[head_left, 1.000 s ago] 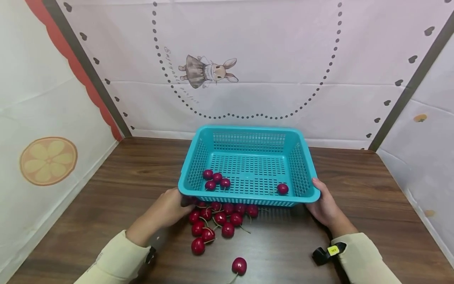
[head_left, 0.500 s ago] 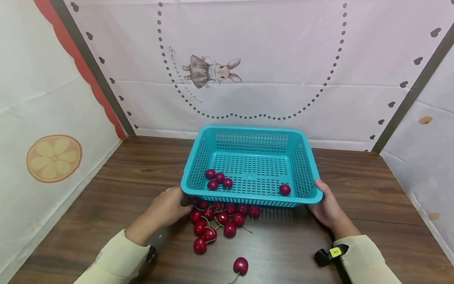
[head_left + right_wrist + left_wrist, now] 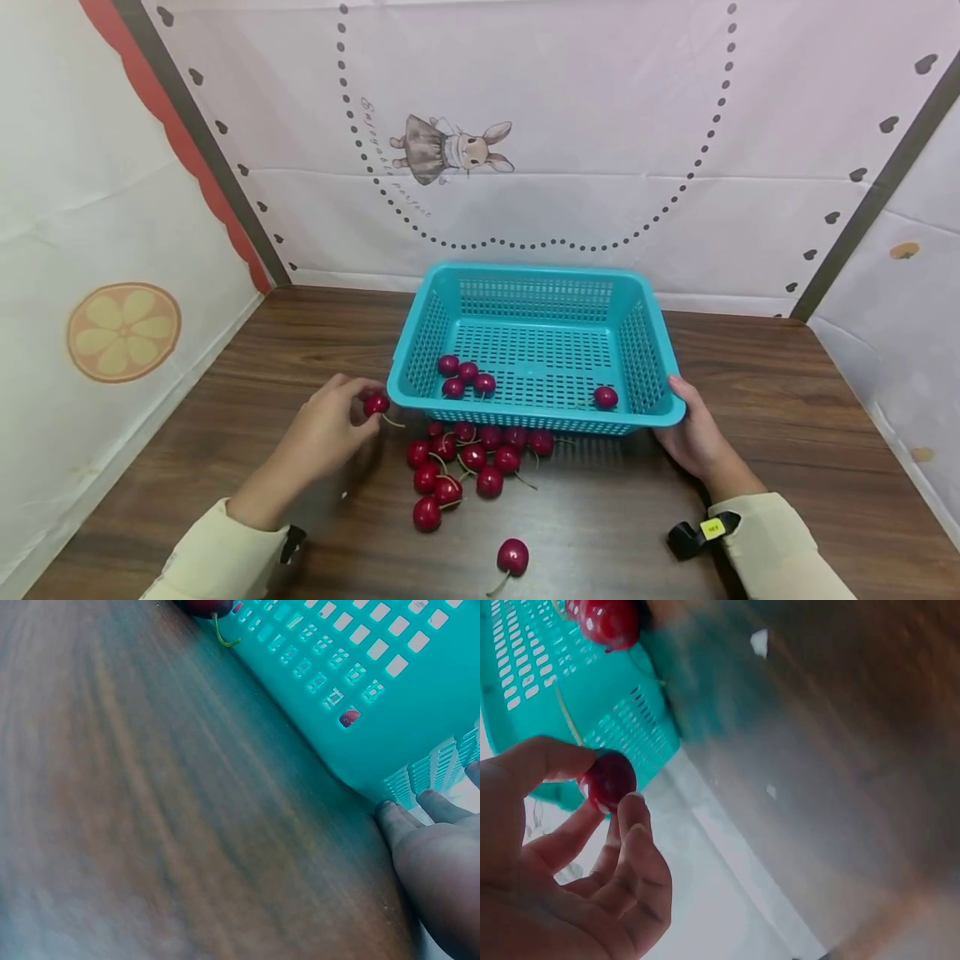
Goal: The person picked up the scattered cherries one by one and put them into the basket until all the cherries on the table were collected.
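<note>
The left hand [image 3: 318,433] pinches a cherry [image 3: 377,404] just beside the near-left corner of the basket [image 3: 540,271], while the right hand [image 3: 697,437] grips the near-right corner, apparently to steady it. Loose cherries [image 3: 473,457] crowd the near wall; the worktop [image 3: 750,392] extends widely to both sides, leaving sideways room.

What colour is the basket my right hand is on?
The basket is turquoise blue; the head view shows it best.
</note>
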Motion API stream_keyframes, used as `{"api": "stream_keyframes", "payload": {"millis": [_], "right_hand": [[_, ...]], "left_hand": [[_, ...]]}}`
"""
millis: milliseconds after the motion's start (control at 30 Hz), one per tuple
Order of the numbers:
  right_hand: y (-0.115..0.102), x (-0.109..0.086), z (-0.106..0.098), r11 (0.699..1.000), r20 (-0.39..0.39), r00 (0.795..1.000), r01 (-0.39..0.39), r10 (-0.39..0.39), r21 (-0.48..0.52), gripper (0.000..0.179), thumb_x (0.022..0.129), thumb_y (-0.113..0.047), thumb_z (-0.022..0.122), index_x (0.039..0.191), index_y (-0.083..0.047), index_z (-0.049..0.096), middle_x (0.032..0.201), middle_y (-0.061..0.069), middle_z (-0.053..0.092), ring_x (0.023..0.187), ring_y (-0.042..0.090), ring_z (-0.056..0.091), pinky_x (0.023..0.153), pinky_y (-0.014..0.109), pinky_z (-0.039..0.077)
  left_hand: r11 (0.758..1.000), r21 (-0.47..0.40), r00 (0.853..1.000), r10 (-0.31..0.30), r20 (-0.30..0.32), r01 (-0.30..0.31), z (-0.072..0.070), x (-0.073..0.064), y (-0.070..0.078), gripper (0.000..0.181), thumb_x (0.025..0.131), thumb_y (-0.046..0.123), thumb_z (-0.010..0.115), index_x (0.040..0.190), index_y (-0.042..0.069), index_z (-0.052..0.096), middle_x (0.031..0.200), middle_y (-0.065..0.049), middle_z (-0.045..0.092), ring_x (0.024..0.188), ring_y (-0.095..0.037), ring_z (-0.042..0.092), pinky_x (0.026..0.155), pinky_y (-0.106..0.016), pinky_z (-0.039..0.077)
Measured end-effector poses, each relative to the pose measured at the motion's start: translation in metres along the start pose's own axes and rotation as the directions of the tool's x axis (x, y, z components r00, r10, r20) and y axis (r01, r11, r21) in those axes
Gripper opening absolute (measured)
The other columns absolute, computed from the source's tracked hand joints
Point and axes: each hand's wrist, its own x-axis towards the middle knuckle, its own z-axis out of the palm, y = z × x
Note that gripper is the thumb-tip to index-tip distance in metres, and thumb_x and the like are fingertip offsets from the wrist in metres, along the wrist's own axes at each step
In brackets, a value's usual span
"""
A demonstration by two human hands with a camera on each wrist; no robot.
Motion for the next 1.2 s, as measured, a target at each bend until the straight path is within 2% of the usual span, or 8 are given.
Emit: {"api": "stream_keyframes", "payload": {"millis": [167,300,467,633,867,1033,1200], "right_hand": [[0.000,0.001,0.000,1.000,0.008,1.000,0.006,-0.006,-0.005,0.067,0.107,-0.049,0.015,0.159,-0.018,-0.011,0.164,0.013,-0.002,0.142,0.020,0.022,0.104,0.015,0.040],[-0.001,0.001,0.000,1.000,0.003,1.000,0.003,-0.003,-0.006,0.068,0.106,-0.051,0.016,0.159,-0.017,-0.011,0.164,0.014,-0.002,0.142,0.023,0.020,0.103,0.015,0.041],[-0.001,0.000,0.000,1.000,-0.005,1.000,-0.007,0.007,-0.004,0.069,0.106,-0.051,0.016,0.159,-0.017,-0.013,0.164,0.014,-0.004,0.145,0.028,0.014,0.102,0.014,0.041],[-0.001,0.000,0.001,1.000,-0.004,1.000,-0.008,0.008,-0.011,0.069,0.106,-0.051,0.016,0.159,-0.016,-0.012,0.165,0.015,-0.004,0.144,0.030,0.016,0.102,0.014,0.042],[-0.002,0.001,0.001,1.000,-0.003,1.000,-0.011,0.011,-0.007,0.070,0.106,-0.051,0.016,0.159,-0.015,-0.013,0.164,0.015,-0.005,0.145,0.031,0.014,0.102,0.014,0.041],[-0.002,0.001,0.001,1.000,-0.006,1.000,-0.009,0.009,-0.006,0.070,0.106,-0.051,0.016,0.159,-0.014,-0.012,0.164,0.016,-0.003,0.144,0.030,0.016,0.102,0.014,0.041],[-0.002,0.001,0.001,1.000,-0.012,1.000,-0.014,0.014,-0.007,0.070,0.106,-0.051,0.016,0.159,-0.015,-0.012,0.164,0.015,-0.003,0.144,0.031,0.015,0.102,0.014,0.041]], "left_hand": [[1.000,-0.008,0.995,-0.005,-0.100,0.004,-0.021,0.000,0.007,0.038,0.085,0.011,0.077,0.121,0.003,0.068,0.104,-0.016,0.061,0.086,-0.027,0.065,0.066,-0.036,0.060],[0.999,-0.010,0.985,0.029,-0.170,-0.031,-0.033,0.005,0.014,0.037,0.084,0.008,0.077,0.120,0.003,0.068,0.106,-0.018,0.060,0.088,-0.030,0.068,0.070,-0.044,0.062],[0.997,0.021,0.978,0.074,-0.196,-0.071,-0.040,0.012,0.021,0.037,0.083,0.007,0.077,0.119,0.004,0.069,0.106,-0.018,0.060,0.089,-0.031,0.070,0.074,-0.049,0.061],[0.996,0.047,0.972,0.086,-0.217,-0.077,-0.045,0.017,0.027,0.038,0.082,0.009,0.079,0.119,0.005,0.070,0.107,-0.018,0.061,0.089,-0.032,0.069,0.075,-0.051,0.060],[0.997,0.023,0.980,0.078,-0.184,-0.075,-0.043,0.022,0.039,0.040,0.084,0.013,0.079,0.121,0.005,0.069,0.108,-0.016,0.061,0.093,-0.033,0.069,0.077,-0.049,0.061],[0.998,-0.002,0.989,0.065,-0.134,-0.066,-0.034,0.029,0.050,0.041,0.085,0.016,0.079,0.123,0.006,0.068,0.110,-0.015,0.061,0.099,-0.032,0.069,0.076,-0.045,0.062],[0.995,0.010,0.992,0.095,-0.081,-0.095,-0.022,0.041,0.055,0.041,0.086,0.019,0.079,0.124,0.009,0.068,0.114,-0.013,0.063,0.093,-0.028,0.064,0.074,-0.039,0.062]]}}
